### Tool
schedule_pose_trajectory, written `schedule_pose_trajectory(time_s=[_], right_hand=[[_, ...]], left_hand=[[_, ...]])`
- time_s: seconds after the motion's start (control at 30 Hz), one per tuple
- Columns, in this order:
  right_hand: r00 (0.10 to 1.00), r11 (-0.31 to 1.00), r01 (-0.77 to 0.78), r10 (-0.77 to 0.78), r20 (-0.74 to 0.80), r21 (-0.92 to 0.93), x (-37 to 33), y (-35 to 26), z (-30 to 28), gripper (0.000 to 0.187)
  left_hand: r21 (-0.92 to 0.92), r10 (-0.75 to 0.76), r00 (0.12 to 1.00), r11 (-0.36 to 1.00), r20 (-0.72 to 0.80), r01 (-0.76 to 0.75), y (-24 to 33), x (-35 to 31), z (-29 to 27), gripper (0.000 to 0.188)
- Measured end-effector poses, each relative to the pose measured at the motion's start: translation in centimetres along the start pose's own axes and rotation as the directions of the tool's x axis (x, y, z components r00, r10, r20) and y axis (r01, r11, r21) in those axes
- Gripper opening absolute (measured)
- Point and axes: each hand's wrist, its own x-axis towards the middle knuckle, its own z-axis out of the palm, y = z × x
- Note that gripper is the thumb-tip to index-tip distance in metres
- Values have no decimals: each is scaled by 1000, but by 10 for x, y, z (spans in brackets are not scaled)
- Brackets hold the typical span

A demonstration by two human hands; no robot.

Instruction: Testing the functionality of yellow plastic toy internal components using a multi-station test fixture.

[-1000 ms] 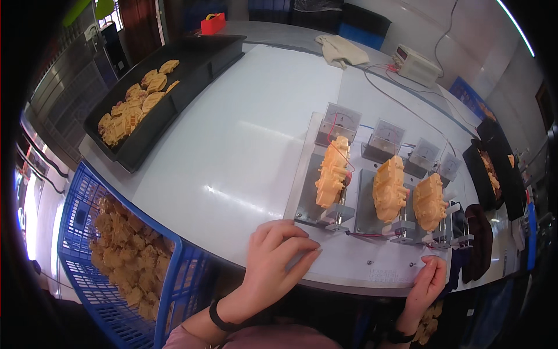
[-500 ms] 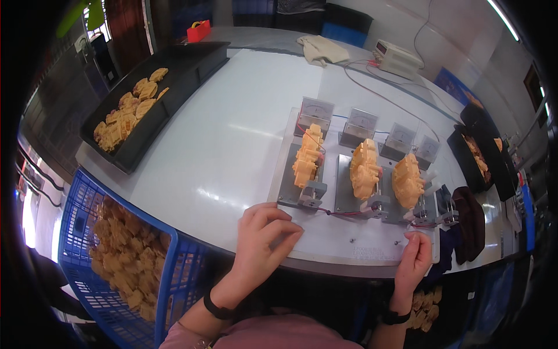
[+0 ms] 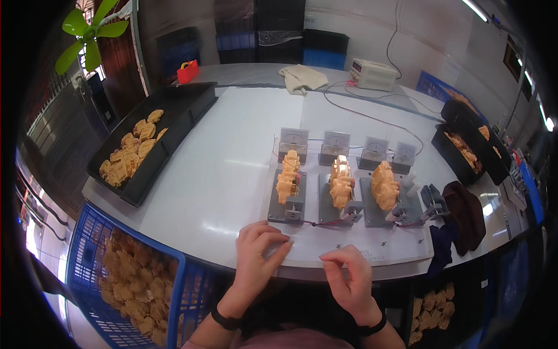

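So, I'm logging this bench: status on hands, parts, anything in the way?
Left hand, right hand: near table edge, nothing visibly held. Three orange parts on gray fixtures. Red wires along fixtures' near ends.

- Shows pale orange all over the three plastic parts [image 3: 384,186].
- Shows flat grey on the base plates [image 3: 331,216].
- Shows glossy white across the tabletop [image 3: 197,180].
- Shows solid black on the long tray [image 3: 203,96] and the wristbands [image 3: 225,319].
- Repeats a slotted lattice in bright blue over the crate [image 3: 81,276].
- Shows duller tan on the heaped pieces [image 3: 131,285].
- Shows vivid green on the fan [image 3: 89,34].
- Shows red on the tape dispenser [image 3: 187,74].
- Shows cream on the flat cloth [image 3: 302,77], dark maroon on the crumpled cloth [image 3: 465,215].
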Motion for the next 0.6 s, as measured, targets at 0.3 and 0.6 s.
schedule_pose_trajectory(time_s=[0.3, 0.6], right_hand=[[997, 976, 59, -47, -65, 209, 20, 19, 33, 18], [999, 985, -10, 5, 33, 171, 18, 27, 28, 20]], left_hand=[[12, -28, 1000, 1000, 15, 27, -8, -5, 4, 10], [-86, -50, 998, 995, 36, 53, -18, -9, 6, 7]])
